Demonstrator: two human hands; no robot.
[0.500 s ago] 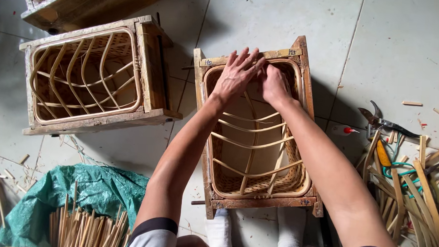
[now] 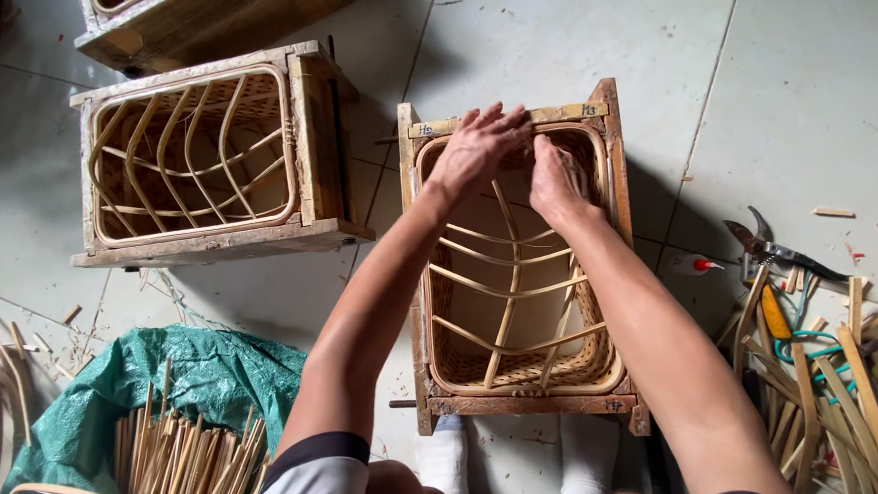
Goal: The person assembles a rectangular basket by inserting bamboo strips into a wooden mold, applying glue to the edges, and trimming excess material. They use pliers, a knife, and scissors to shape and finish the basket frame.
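We are pressing both hands on the far rim of the wicker basket in its wooden frame [image 2: 511, 401].

Our fingertips are hiding the weave at 12 o'clock. Left hand [image 2: 479, 144] is lying flat, fingers slightly spread; right hand [image 2: 555, 178] is curling on the rim, fingers together. A green sack [image 2: 202, 375] is sitting at 8 o'clock, partly cut off.

A single camera, worn on the person's head, looks almost straight down at the tiled floor [image 2: 590, 44]. It sits close above the work: both forearms run up from the bottom edge of the picture, and the left hand [image 2: 476, 149] and right hand [image 2: 560, 178] meet near its middle over a wooden frame mould [image 2: 615, 136]. The person's knees show at the very bottom. There is no second view.
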